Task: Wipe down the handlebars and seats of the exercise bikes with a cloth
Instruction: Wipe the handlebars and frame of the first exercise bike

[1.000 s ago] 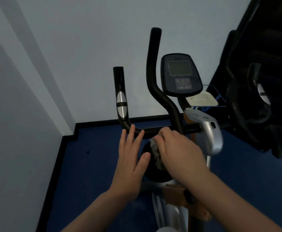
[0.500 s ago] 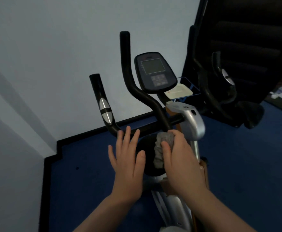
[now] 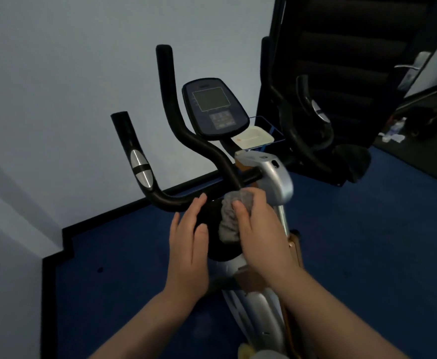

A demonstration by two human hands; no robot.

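- Right hand (image 3: 257, 229) at centre frame, fingers and thumb curled tight round a grey cloth (image 3: 234, 216), bunched up, part of it hanging below the thumb.
- Cloth sits pressed against the black handlebar (image 3: 170, 200) right where the crossbar meets the tall inner post, just under the silver stem housing (image 3: 274, 174).
- Left hand (image 3: 189, 244) just left of centre, flat, fingers straight & close together, thumb out to the side; fingertips (image 3: 199, 200) reach the crossbar's lower edge — touching or just short of it, can't tell.
- Hands sit side by side w/ a narrow gap, a dark round part of the bike (image 3: 215, 244) showing between them.
- Handlebar: outer grip rises to mid-left w/ a silver pulse sensor (image 3: 141, 168) on it; the taller inner bar climbs toward the upper centre.
- Console (image 3: 215, 108) w/ grey screen & button pad above centre, tilted toward camera.
- White tray (image 3: 255, 138) in a blue wire holder just right of the console.
- Upper right: second black machine (image 3: 329, 73), its curved bars & dark pad in front of it.
- Blue floor (image 3: 108, 281) across the lower frame, black skirting along the pale wall (image 3: 69, 73) at left.
- Far right edge: door handle (image 3: 408, 66), small white clutter on the floor below it, too blurry to ID.
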